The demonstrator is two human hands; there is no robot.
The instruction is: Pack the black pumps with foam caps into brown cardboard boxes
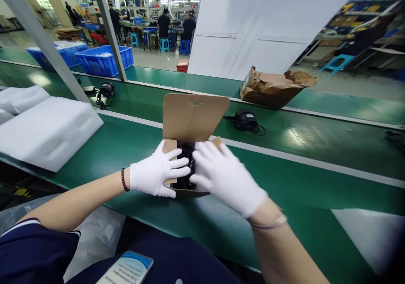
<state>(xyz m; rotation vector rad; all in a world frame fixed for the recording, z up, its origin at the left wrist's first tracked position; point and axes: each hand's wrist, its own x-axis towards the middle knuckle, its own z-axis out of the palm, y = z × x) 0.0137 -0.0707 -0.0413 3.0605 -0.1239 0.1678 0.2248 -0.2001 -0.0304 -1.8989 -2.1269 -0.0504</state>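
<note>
Before me on the green work surface stands a small brown cardboard box (193,117), its lid raised at the back. Inside it lies a black item with a cable (187,166), mostly hidden by my hands. My left hand (158,169), in a white glove, rests on the box's left side flap with fingers spread over the opening. My right hand (226,176), also gloved in white and slightly blurred, is over the right side of the box, fingers stretched out. Neither hand grips anything that I can see.
White foam blocks (47,128) sit at the left. On the belt behind are a black corded device (245,120) and another black device (107,90). Farther back stand a crumpled brown paper bag (275,87) and blue crates (104,60). Metal posts (109,31) rise at the left.
</note>
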